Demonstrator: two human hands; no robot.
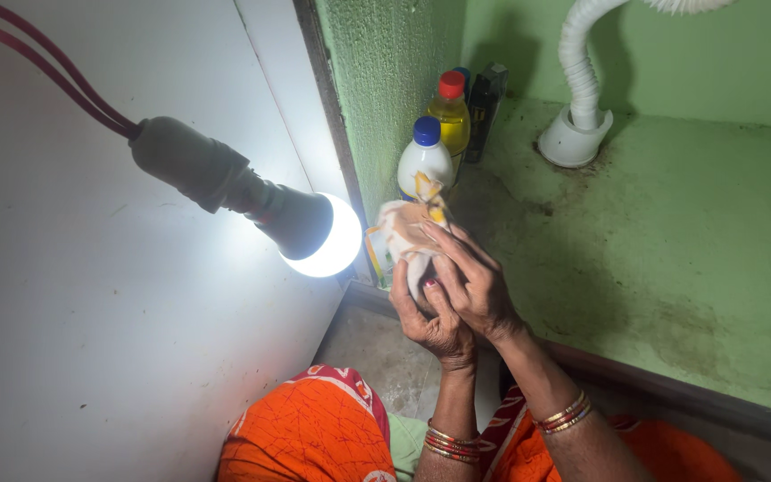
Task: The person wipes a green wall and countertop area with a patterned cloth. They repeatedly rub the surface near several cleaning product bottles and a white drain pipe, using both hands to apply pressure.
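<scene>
Both my hands are raised together in the middle of the head view, wrapped around a crumpled pale cloth with orange-yellow patches. My left hand grips the cloth from below, thumb up. My right hand closes over it from the right, fingers pressing its top. The cloth seems to cover a small object, which I cannot make out. Just behind the hands stands a white bottle with a blue cap. Bangles circle both wrists.
A lit white bulb in a dark holder hangs on red wires close to the left of my hands, before a white panel. A yellow bottle with a red cap, a dark container and a white corrugated pipe stand on the stained green surface.
</scene>
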